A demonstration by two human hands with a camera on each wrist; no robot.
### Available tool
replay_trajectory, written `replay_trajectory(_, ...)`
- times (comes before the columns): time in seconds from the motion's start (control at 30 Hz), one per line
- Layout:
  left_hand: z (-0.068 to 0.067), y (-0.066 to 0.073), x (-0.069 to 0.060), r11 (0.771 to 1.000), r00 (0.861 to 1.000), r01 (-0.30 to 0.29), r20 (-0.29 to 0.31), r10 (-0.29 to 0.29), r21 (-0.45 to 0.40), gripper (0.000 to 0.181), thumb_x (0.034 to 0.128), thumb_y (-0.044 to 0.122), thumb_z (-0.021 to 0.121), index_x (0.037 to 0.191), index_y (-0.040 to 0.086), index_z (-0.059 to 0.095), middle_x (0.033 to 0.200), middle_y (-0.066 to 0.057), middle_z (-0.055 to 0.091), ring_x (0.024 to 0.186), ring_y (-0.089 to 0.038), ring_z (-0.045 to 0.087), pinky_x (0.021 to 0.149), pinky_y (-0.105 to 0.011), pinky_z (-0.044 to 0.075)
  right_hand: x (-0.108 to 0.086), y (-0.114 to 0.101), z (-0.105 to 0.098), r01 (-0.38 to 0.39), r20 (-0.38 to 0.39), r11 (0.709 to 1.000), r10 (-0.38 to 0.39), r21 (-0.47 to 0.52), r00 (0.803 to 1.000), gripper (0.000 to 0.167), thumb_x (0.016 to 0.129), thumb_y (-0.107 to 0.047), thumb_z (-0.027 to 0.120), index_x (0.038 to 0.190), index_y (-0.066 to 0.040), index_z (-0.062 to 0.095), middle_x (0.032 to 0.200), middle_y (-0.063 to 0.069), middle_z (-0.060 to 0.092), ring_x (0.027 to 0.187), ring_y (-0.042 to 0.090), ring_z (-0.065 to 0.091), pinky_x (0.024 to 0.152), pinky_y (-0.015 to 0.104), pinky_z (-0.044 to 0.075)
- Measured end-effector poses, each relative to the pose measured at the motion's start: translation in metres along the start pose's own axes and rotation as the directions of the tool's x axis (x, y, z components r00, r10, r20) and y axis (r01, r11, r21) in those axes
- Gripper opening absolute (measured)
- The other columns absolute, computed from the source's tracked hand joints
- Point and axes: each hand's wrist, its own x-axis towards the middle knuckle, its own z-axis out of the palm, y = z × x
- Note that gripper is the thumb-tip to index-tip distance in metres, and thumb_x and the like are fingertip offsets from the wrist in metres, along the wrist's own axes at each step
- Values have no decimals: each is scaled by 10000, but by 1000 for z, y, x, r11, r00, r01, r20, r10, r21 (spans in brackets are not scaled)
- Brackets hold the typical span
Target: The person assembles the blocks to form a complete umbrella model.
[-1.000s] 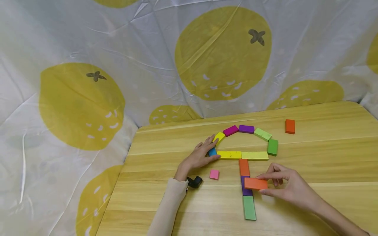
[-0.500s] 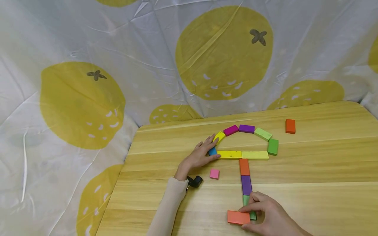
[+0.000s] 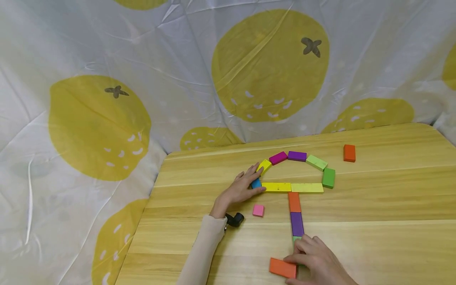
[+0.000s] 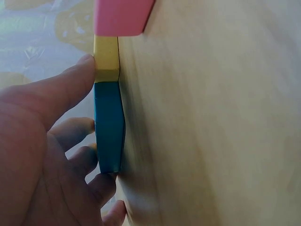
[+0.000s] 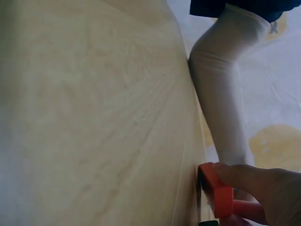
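My right hand (image 3: 317,259) pinches an orange rectangular block (image 3: 282,268) by its right end, near the table's front. In the right wrist view the thumb lies along this orange block (image 5: 221,197). A column of orange (image 3: 294,202), purple (image 3: 297,224) and green (image 3: 297,240) blocks runs toward me; the hand mostly covers the green one. My left hand (image 3: 240,189) rests with fingers spread over a blue block (image 3: 256,183), touching the row's left yellow block (image 3: 276,187). The left wrist view shows the blue block (image 4: 110,127) standing against a yellow one (image 4: 106,59).
An arc of yellow, magenta (image 3: 278,158), purple (image 3: 297,156), light green (image 3: 316,162) and green (image 3: 328,178) blocks curves above the pale yellow block (image 3: 307,188). A pink block (image 3: 258,210) lies left of the column, a red-orange block (image 3: 349,153) at the back right.
My right hand has carried the orange block toward me and left, from beside the purple block to the column's near end, tilting it slightly. My left hand has stayed in place.
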Motion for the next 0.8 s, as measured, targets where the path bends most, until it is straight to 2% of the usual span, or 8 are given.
replay_trajectory(0.13, 1, 0, 0, 1000, 1000, -4, 0, 4, 2, 732, 1061, 398, 575, 1656, 136, 238, 1758, -33, 57, 1635, -241, 53, 1311, -526, 42, 2, 0, 1, 48, 1, 999, -48, -15, 999, 313, 767, -601, 844, 941, -347, 787, 860, -269, 441, 824, -94, 343, 705, 108, 206)
replay_trajectory(0.27, 1, -1, 0, 1000, 1000, -8, -4, 8, -1, 731, 1060, 395, 578, 1656, 139, 240, 1758, -35, 59, 1635, -247, 56, 1311, -525, 37, 7, -1, 0, 61, 61, 998, -60, -12, 996, 279, 813, -598, 810, 979, -377, 776, 857, -280, 465, 843, -89, 349, 722, 129, 208)
replay_trajectory(0.43, 1, -2, 1, 1000, 1000, -8, -2, 8, 6, 732, 1061, 401, 574, 1657, 142, 237, 1758, -31, 56, 1635, -237, 51, 1311, -521, 38, 13, -2, -3, -2, 209, 998, -12, 65, 978, 247, 898, -554, 756, 1078, -388, 779, 868, -280, 481, 863, -74, 362, 726, 182, 242)
replay_trajectory(0.53, 2, -2, 1, 1000, 1000, -6, -1, 6, 11, 734, 1061, 400, 573, 1657, 141, 233, 1758, -33, 54, 1635, -236, 51, 1311, -524, 40, 14, -1, -4, -36, 252, 994, 8, 105, 968, 254, 910, -539, 751, 1103, -377, 786, 860, -278, 481, 855, -72, 361, 721, 192, 253)
replay_trajectory(0.63, 3, -2, 1, 1000, 1000, -4, -5, 4, 12, 732, 1061, 398, 574, 1657, 140, 237, 1758, -31, 58, 1635, -237, 54, 1311, -522, 43, 14, 0, -1, -26, 228, 995, 2, 99, 974, 241, 900, -528, 768, 1080, -370, 797, 837, -278, 467, 839, -75, 350, 710, 185, 247)
replay_trajectory(0.8, 3, -2, 1, 1000, 1000, -7, -8, 7, 11, 730, 1061, 396, 575, 1656, 138, 240, 1758, -32, 60, 1635, -241, 57, 1311, -522, 43, 13, 1, 5, 37, 114, 999, -40, 30, 993, 178, 833, -519, 837, 933, -374, 808, 811, -277, 426, 829, -78, 319, 720, 152, 199)
